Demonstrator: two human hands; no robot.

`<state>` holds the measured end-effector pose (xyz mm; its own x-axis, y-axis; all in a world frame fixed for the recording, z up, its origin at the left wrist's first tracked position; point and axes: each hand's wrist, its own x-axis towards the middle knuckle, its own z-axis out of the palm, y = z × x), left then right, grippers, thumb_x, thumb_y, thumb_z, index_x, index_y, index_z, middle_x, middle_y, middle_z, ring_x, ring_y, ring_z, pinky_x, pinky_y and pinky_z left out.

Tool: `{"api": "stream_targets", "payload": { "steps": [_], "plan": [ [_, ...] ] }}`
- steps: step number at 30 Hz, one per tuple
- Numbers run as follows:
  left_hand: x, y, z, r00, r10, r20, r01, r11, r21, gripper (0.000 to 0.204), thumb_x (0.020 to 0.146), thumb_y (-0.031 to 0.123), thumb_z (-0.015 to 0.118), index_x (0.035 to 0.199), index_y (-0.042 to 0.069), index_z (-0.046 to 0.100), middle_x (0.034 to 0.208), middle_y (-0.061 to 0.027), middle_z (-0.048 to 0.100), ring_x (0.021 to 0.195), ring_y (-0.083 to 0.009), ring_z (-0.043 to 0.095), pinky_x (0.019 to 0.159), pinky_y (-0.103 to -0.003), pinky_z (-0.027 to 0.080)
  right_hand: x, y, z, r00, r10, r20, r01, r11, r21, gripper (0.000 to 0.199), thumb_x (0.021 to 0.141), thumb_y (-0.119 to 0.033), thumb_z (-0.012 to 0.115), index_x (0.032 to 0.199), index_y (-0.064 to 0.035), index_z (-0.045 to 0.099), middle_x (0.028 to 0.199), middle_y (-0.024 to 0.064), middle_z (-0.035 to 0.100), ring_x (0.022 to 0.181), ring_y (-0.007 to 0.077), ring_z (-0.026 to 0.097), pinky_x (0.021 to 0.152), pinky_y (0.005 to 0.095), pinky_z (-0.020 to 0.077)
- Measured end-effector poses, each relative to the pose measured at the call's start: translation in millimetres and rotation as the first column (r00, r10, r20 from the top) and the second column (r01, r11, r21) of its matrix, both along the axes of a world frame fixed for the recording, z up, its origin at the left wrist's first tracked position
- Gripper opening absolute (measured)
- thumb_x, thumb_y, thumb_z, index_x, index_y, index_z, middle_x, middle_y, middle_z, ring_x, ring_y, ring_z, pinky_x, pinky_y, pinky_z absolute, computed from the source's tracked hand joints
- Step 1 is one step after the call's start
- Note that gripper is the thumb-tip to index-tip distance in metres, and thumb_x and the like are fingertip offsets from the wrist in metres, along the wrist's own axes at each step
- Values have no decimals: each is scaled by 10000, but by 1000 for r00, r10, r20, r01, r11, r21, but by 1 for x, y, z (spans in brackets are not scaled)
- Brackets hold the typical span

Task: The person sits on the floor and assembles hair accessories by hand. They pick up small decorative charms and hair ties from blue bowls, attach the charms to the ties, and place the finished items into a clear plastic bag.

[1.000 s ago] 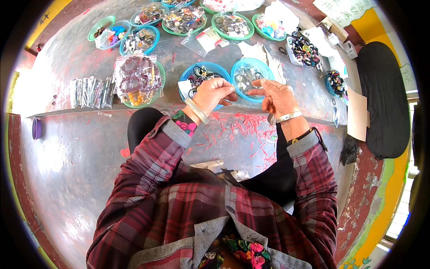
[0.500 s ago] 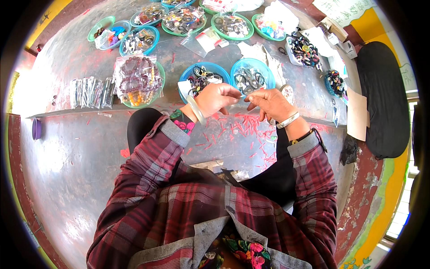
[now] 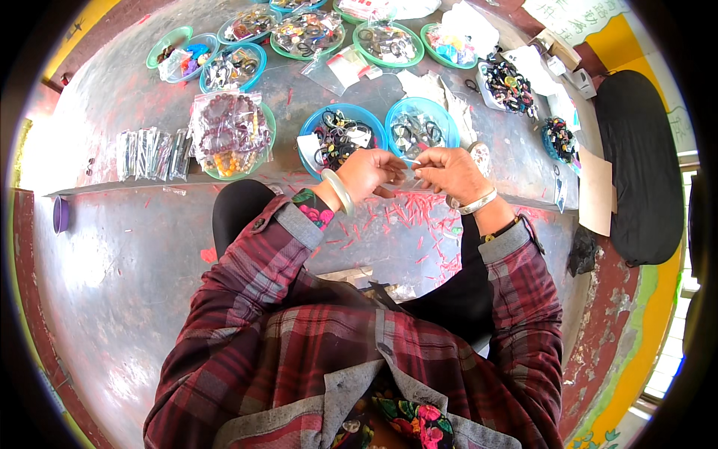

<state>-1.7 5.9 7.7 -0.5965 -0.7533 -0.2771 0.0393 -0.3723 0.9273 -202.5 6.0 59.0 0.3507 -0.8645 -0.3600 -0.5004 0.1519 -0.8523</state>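
My left hand [image 3: 368, 174] and my right hand [image 3: 451, 173] meet almost fingertip to fingertip in front of two blue baskets. Between them is something thin and pale, too small to name. Fingers of both hands are bent into a pinch. The left blue basket [image 3: 305, 159] holds tangled black cords and white tags; part of it is behind my left hand. In the right blue basket [image 3: 454, 123] lie black cord loops with silvery pieces. A round patterned item [image 3: 480, 158] rests just beyond my right hand.
Several colourful baskets of bagged trinkets stand farther back, such as a green basket [image 3: 389, 43]. Bagged bracelets [image 3: 228, 127] fill a basket at left, beside a row of slim packets [image 3: 153, 155]. Red scraps [image 3: 411, 217] litter the lower surface. A black cushion [image 3: 642, 168] lies right.
My left hand has shifted right and slightly down, closer to my right hand. The right hand's fingers have drawn tighter together, and a pale sliver now shows at its fingertips.
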Motion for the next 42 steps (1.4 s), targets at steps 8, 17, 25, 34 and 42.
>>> {"api": "stream_targets", "payload": {
  "steps": [8,17,25,34,42],
  "plan": [
    [-3,3,3,982,120,-148,-111,992,66,281,856,152,553,1101,16,560,1011,-50,601,900,-137,589,792,-280,482,12,8,-6,971,56,-233,-180,813,-554,86,747,-41,538,819,-31,584,724,136,614,659,282,610,573,348,471],
    [-4,-2,-18,985,138,-106,-152,979,-136,257,861,170,568,1042,-9,604,932,-27,620,848,-82,570,766,-221,454,22,15,-20,849,82,-522,-499,451,-740,26,700,-54,554,681,-71,558,702,88,531,644,270,580,553,369,485],
    [2,-1,-6,964,227,137,-164,917,-362,203,838,138,573,946,-15,652,820,-3,635,752,-49,550,687,-212,453,35,20,-14,768,46,-638,-602,393,-696,75,660,-55,562,734,-48,553,786,84,535,718,251,580,593,350,493],
    [36,-24,7,901,407,150,-298,832,-468,215,828,101,567,983,-27,643,830,-35,651,753,-67,568,699,-212,462,51,5,3,881,-25,-473,-449,271,-852,292,691,-20,536,980,-23,582,1005,135,583,815,285,588,686,360,501],
    [105,-45,30,729,674,-123,-676,679,-284,228,871,88,529,1010,-82,590,964,-117,625,880,-165,612,809,-274,499,48,-16,-6,971,-93,-222,-150,489,-859,145,781,-49,542,900,-43,626,875,126,613,765,327,593,667,376,484]
  ]
}}
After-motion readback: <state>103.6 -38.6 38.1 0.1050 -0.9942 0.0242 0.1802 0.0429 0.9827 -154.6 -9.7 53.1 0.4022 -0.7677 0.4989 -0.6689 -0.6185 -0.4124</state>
